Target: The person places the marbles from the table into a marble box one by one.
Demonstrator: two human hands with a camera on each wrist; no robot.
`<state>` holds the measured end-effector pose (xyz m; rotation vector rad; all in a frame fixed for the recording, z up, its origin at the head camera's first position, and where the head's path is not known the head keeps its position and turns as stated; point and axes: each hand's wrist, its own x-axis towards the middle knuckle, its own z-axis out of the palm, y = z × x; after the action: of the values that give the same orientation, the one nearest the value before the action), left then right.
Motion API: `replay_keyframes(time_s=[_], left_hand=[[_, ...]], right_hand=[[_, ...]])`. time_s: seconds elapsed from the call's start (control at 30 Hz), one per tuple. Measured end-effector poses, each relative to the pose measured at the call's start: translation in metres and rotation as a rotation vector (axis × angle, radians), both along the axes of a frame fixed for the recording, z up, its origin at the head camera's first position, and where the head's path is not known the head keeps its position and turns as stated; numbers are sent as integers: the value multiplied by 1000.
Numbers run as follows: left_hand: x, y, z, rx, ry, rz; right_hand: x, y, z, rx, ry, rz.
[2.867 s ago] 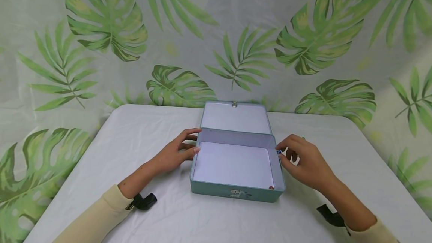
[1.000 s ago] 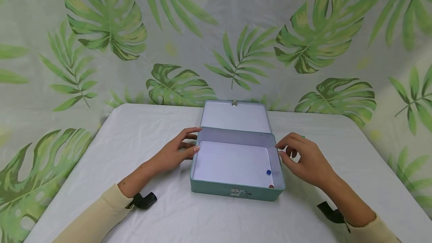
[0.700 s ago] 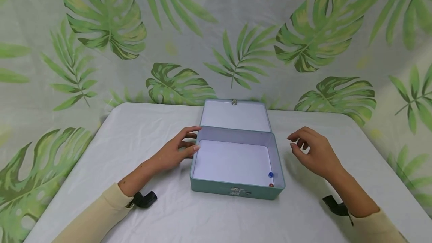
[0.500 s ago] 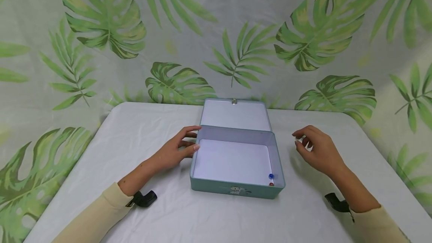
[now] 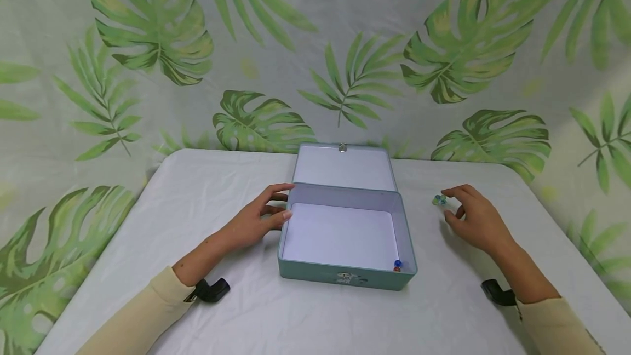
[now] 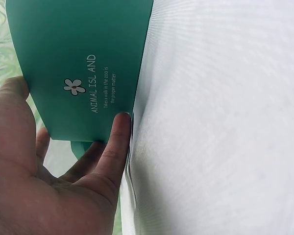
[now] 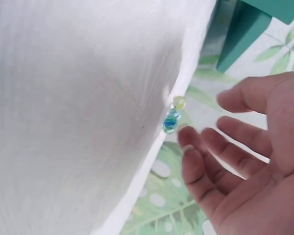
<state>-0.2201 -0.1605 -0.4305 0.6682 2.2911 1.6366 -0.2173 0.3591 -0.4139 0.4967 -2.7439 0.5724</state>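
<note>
Looking into the green box (image 5: 315,271), near right, found a red marble (image 5: 396,269) and, just beyond, a blue marble (image 5: 397,263), rolled closer to it. Rested the left hand (image 5: 256,219) on the box's left side with fingers spread. Shifted the right hand (image 5: 475,223) away from the box to just beside a marble cluster (image 5: 439,200) on the right of the worktop (image 5: 345,319), with thumb and fingertips parted, pinching nothing, leaving two marbles inside.

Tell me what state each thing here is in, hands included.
Green box: open
Lid: folded back
Blue marble: inside box, near front right corner
Red marble: inside, partly hidden
Loose marbles: grouped on table
Left hand: touching box's left side
Right hand: beside loose marbles, contact unclear
</note>
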Motion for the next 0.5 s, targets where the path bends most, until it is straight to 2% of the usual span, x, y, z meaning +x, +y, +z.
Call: replay_keyframes(time_s=[0.2, 0.5], left_hand=[[-1, 0, -2, 2, 4, 0], [0, 1, -1, -7, 5, 1]], right_hand=[[-2, 6, -3, 56, -75, 10], [-7, 10, -9, 98, -92, 40]])
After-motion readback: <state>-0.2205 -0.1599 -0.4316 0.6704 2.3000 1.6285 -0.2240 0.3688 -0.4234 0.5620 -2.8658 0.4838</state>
